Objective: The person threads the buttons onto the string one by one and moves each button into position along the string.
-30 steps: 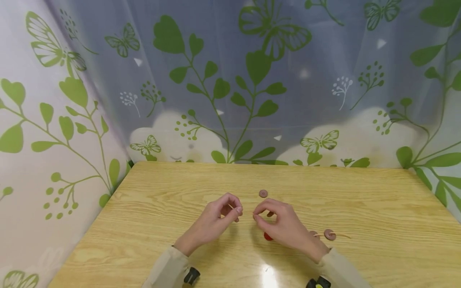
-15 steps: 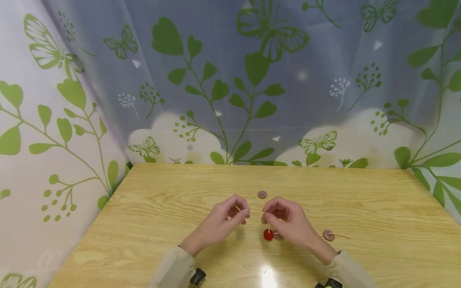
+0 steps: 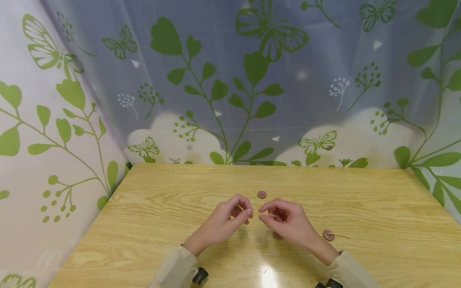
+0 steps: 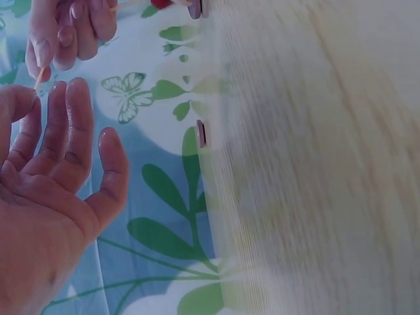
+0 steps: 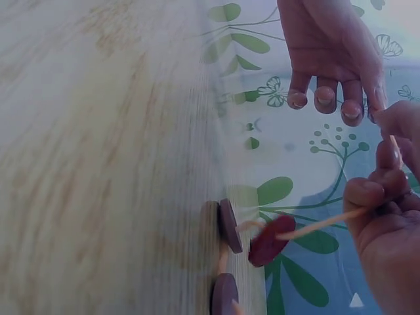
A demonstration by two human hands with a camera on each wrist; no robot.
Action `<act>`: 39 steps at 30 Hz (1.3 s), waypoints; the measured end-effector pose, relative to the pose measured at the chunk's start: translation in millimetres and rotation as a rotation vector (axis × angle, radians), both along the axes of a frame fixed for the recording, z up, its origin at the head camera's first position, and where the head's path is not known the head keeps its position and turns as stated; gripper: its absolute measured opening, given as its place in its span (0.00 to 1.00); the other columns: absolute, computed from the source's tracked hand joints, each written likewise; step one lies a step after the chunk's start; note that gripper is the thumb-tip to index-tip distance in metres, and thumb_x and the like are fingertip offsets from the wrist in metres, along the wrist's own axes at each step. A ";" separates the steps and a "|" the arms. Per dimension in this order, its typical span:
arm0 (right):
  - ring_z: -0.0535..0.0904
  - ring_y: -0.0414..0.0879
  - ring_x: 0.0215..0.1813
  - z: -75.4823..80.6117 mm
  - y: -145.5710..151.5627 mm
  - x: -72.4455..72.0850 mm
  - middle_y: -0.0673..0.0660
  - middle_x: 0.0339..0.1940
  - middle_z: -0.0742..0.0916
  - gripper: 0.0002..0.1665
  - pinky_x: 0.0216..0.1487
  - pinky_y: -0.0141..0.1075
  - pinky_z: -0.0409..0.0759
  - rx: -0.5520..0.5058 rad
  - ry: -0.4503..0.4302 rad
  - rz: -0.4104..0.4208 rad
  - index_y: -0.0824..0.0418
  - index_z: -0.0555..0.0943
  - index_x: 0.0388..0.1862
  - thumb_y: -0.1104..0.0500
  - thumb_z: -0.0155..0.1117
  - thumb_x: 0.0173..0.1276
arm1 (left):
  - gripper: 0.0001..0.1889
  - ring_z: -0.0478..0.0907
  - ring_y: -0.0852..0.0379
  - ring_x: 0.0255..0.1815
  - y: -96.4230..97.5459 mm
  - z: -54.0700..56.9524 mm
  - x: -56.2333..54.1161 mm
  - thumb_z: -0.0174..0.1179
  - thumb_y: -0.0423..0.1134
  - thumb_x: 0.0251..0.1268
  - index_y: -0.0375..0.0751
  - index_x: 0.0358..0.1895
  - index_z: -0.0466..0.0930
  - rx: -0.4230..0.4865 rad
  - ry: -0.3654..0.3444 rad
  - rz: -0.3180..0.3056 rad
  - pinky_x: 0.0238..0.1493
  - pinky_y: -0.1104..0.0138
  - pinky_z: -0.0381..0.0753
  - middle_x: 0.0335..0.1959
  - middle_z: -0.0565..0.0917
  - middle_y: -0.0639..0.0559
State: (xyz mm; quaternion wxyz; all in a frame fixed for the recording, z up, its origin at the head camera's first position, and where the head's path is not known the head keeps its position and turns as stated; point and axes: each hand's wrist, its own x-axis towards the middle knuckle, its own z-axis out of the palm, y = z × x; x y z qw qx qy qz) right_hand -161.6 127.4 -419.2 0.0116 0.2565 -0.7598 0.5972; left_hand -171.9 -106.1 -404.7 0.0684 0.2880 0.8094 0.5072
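Observation:
My left hand [image 3: 230, 218] pinches a thin orange cord [image 5: 315, 227] between thumb and index finger, its other fingers spread in the left wrist view. Facing it, my right hand [image 3: 288, 220] has lower fingers curled round the same cord, its thumb and index fingertip slightly apart. Below the right hand, a red button [image 5: 272, 240] hangs threaded on the cord. Beyond it the cord runs to a brown button [image 5: 229, 226] at the table, partly covered by the right hand in the head view. Another brown button [image 3: 328, 235] with a cord tail lies right of the right wrist.
A loose brown button [image 3: 261, 195] lies on the wooden table [image 3: 173, 184] beyond the hands. A patterned curtain [image 3: 201, 80] stands along the table's back edge and left side.
Both hands first shift right, and the cord shows stretched between them half a second ago. Since then they have drawn closer, the right thumb and index finger have parted, and the red button is hidden.

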 end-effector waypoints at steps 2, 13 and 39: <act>0.61 0.34 0.17 1.2 -0.6 0.1 0.55 0.21 0.75 0.06 0.17 0.30 0.66 0.013 0.015 -0.020 0.62 0.86 0.44 0.64 0.69 0.70 | 0.06 0.85 0.43 0.39 0.5 0.7 0.5 0.53 0.43 0.81 0.46 0.49 0.76 -0.003 0.000 0.000 0.40 0.70 0.81 0.42 0.83 0.50; 0.64 0.34 0.20 5.8 0.2 2.4 0.53 0.26 0.77 0.04 0.18 0.30 0.68 0.028 0.024 -0.058 0.55 0.88 0.42 0.62 0.68 0.72 | 0.07 0.85 0.47 0.39 3.5 0.6 0.3 0.54 0.45 0.80 0.46 0.49 0.76 -0.012 -0.011 -0.006 0.40 0.71 0.81 0.44 0.84 0.41; 0.72 0.33 0.22 8.5 11.6 4.0 0.52 0.28 0.82 0.03 0.21 0.31 0.75 0.015 0.030 -0.087 0.58 0.85 0.42 0.64 0.66 0.72 | 0.04 0.83 0.56 0.43 5.0 -6.6 -25.4 0.59 0.41 0.77 0.47 0.46 0.79 -0.015 0.038 0.089 0.48 0.65 0.84 0.41 0.84 0.52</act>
